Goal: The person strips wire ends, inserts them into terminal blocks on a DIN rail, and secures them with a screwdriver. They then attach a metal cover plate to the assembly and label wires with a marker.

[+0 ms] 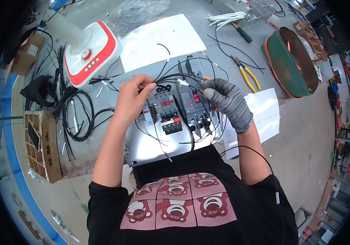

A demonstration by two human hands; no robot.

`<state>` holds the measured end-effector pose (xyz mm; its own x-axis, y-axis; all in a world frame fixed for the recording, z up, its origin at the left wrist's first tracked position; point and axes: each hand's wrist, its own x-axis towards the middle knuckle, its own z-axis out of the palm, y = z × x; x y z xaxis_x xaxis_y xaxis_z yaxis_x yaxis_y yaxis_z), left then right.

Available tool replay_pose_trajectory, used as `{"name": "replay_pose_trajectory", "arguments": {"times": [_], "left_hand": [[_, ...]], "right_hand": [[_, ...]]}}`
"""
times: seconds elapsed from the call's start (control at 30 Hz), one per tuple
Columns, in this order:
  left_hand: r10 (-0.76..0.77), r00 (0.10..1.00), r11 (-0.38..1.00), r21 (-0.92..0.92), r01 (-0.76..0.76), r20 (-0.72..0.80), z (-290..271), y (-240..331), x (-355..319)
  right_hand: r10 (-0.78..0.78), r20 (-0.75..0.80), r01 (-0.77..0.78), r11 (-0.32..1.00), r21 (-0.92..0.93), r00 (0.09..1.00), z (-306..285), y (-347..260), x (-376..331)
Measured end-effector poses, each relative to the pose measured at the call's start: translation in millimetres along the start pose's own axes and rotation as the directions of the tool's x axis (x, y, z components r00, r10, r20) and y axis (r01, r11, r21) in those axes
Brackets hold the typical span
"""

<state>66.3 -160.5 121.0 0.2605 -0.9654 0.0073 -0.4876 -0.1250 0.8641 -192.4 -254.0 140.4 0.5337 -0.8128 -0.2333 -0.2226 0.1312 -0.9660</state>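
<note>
A bundle of black wires [174, 76] runs above a metal mounting plate [150, 149] between my hands. My bare left hand [136, 92] pinches the wires at their left end. My right hand [227, 100], in a grey knit glove, closes on the same bundle at its right end. White sleeves show on some of the wires. Below the bundle, a dark contactor [167, 108] with red parts is fixed to the plate. To its right stands a larger dark circuit breaker [193, 104]. Loose wire ends hang over the plate's near part.
Yellow-handled pliers [246, 75] and a screwdriver [242, 32] lie at the right, near a green open bin [285, 63]. A red-and-white fan base [91, 53] stands left, by coiled black cable [77, 122]. A divided wooden box [42, 147] sits at the left edge. Paper sheets [265, 110] lie at right.
</note>
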Motion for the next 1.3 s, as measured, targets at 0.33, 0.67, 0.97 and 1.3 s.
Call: {"name": "replay_pose_trajectory", "arguments": {"times": [0.33, 0.67, 0.97, 1.3], "left_hand": [[0.595, 0.799, 0.757, 0.396, -0.519, -0.09, 21.7, 39.4, 3.5], [-0.046, 0.991, 0.789, -0.613, -0.039, -0.123, 8.9, 17.0, 7.0], [-0.112, 0.988, 0.766, -0.643, 0.019, -0.104, -2.9, 4.1, 10.3], [-0.012, 0.999, 0.827, -0.563, -0.012, -0.039, -8.4, 9.8, 13.8]], "right_hand": [[0.044, 0.064, -0.045, 0.999, 0.022, 0.997, 15.4, -12.1, 4.7], [-0.085, -0.057, 0.084, 0.996, -0.011, 0.995, 19.5, -7.1, 8.7], [-0.441, -0.159, 0.404, 0.889, -0.217, 0.883, 21.2, -34.8, 27.3], [-0.325, 0.19, 0.372, 0.714, -0.593, 0.927, 75.8, -33.8, 68.7]]}}
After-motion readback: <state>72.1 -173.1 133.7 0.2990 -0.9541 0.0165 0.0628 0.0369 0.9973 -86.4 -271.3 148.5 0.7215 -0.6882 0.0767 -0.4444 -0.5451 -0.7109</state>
